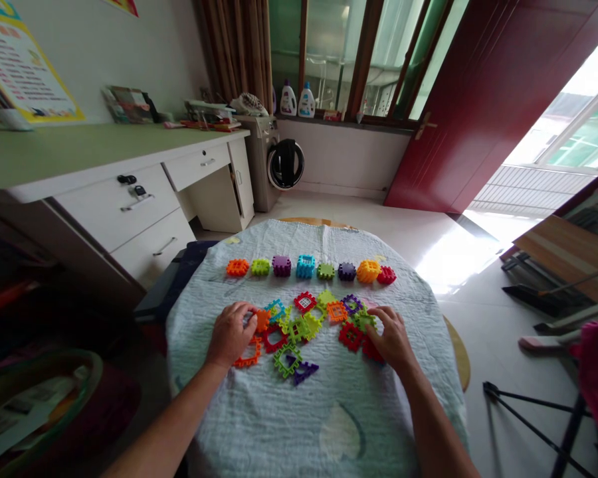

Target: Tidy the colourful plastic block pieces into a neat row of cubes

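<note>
Eight blocks lined across worktop, perhaps set clear of loose tiles nearer | left hand at orange tile, right hand at green tile | well apart, can't tell if gripping

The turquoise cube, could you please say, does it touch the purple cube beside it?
Apart; the head view shows a strip of tablecloth between the turquoise cube and purple cube.
</note>
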`<state>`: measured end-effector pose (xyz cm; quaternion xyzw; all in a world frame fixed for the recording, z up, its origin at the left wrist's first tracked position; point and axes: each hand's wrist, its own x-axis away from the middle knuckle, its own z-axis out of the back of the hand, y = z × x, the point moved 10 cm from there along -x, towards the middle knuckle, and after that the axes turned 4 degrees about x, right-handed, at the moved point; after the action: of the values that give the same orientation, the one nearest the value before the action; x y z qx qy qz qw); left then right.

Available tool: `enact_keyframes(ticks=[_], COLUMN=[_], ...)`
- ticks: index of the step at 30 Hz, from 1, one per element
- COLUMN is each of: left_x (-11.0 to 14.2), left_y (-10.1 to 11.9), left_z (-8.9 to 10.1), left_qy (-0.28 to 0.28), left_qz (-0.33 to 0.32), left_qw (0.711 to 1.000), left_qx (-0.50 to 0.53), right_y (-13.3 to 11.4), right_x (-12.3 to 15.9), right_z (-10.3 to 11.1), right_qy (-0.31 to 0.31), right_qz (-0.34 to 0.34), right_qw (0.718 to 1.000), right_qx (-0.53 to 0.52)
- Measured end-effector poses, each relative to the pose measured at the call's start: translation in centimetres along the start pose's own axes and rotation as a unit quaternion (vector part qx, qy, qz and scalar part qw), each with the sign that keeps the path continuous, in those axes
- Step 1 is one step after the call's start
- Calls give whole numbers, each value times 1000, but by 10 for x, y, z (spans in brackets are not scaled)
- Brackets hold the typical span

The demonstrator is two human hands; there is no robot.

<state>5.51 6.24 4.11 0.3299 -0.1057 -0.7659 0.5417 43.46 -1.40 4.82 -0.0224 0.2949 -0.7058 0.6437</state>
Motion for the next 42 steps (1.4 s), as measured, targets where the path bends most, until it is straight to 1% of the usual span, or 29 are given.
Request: enact_keyframes(ticks=[2,6,8,11,14,16,17,20,21,23,26,29,31,32,34,36,38,40,42], left_x=[0,0,0,-1,-1,-1,-1,-1,-1,-1,-1,-1,-1,-1,-1,-1,-1,-1,-1], left_y=[0,1,1,2,2,2,2,2,3,2,2,1,1,2,2,2,2,2,2], left_z=[0,0,0,1,1,2,2,2,2,2,1,1,2,1,1,2,2,2,2], left_qy=[-1,-4,-4,-2,0,3,4,2,1,-1,-1,0,1,1,2,3,5,5,5], left_qz=[0,1,0,-2,-2,0,0,-1,-1,0,0,0,-2,-3,-5,-3,-3,-4,-5], left_qw=[1000,1000,1000,1000,1000,1000,1000,1000,1000,1000,1000,1000,1000,1000,1000,1000,1000,1000,1000], left_qx=[1,-1,-1,-1,-2,-5,-6,-5,-5,-5,-5,-7,-8,-8,-6,-5,-5,-4,-5], right_y=[-24,-68,-82,-96,-111,-116,-115,-103,-99,-95,-102,-120,-127,-126,-111,-84,-53,-28,-12], right_x=[9,30,39,47,54,56,54,47,45,43,48,56,59,59,54,46,43,44,49], right_z=[1,-11,-18,-24,-31,-32,-29,-17,-15,-17,-25,-31,-33,-31,-21,-6,7,12,9], right_qy=[-15,-71,-82,-90,-130,-149,-143,-95,-88,-101,-139,-169,-179,-173,-132,-64,-11,-4,-29], right_qz=[27,50,39,29,65,86,87,60,49,35,37,62,80,83,72,39,-5,-45,-67], right_qw=[999,993,992,993,989,984,985,994,995,993,988,984,980,979,986,996,1000,997,994], right_qx=[42,80,86,72,-1,-42,-45,8,29,56,51,-1,-47,-65,-76,-45,14,65,82])
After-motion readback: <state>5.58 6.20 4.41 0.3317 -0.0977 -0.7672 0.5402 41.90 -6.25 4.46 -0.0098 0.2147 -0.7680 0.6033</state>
